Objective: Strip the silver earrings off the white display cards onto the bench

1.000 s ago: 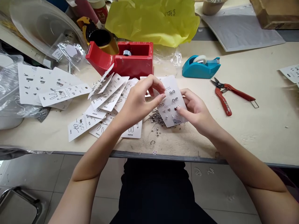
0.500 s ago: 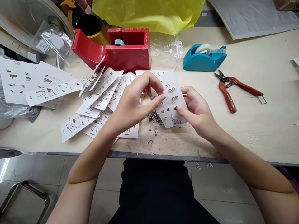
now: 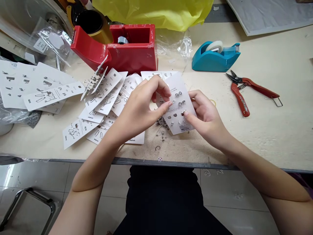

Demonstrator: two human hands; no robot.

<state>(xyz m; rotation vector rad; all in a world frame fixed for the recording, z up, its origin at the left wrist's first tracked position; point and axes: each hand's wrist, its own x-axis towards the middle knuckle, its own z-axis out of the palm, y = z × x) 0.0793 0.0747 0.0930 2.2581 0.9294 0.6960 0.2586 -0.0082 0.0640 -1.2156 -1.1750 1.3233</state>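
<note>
A white earring card (image 3: 177,85) with rows of small metal earring pieces is tilted over the table. My right hand (image 3: 204,119) grips it along its right edge, thumb in front and fingers behind. My left hand (image 3: 146,104) is at the card's left side, thumb and forefinger curled toward each other in a pinch. Whatever lies between those fingertips is too small to make out. Under the card's lower left corner is a heap of tiny metal earring backs (image 3: 161,122), a few scattered toward the table edge.
Several filled earring cards (image 3: 79,130) are fanned out to the left. Behind them stands a red tape dispenser (image 3: 133,57). A teal tape dispenser (image 3: 210,62) and red-handled pliers (image 3: 241,98) lie at the right. A yellow plastic bag (image 3: 156,14) covers the back.
Both hands keep nearly the same pose on the card. The view has shifted slightly, and a bit of a yellow loop now shows behind my right hand.
</note>
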